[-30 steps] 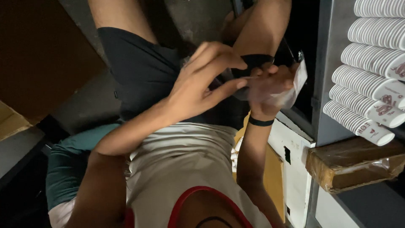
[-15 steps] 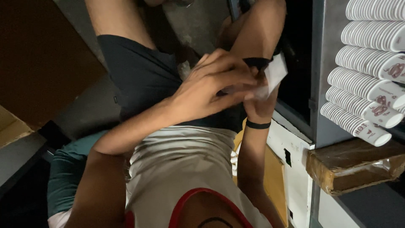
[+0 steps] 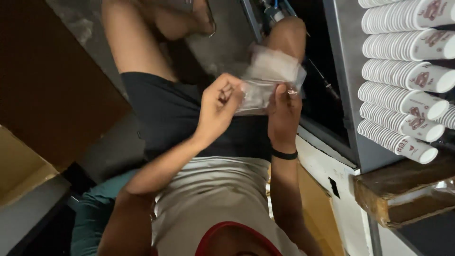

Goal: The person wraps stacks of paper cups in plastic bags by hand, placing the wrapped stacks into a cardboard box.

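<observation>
I look down at my own lap, seated in dark shorts and a light shirt. Both hands are raised over my thighs and pinch a small clear plastic bag (image 3: 271, 76) between them. My left hand (image 3: 217, 108) grips the bag's left edge with curled fingers. My right hand (image 3: 284, 114), with a black band on its wrist, holds the bag's right side from below, thumb on top. The bag looks crumpled, and I cannot tell what is inside it.
Stacks of white paper cups (image 3: 407, 71) lie on their sides on a shelf at the right. Below them sits a wrapped brown box (image 3: 403, 194). A dark metal cabinet opening (image 3: 327, 80) is next to my right knee. An open cardboard box (image 3: 19, 166) is at the left.
My left hand, which lay spread over the right hand, has drawn back to the left. The clear bag is now stretched out between both hands and shows more fully.
</observation>
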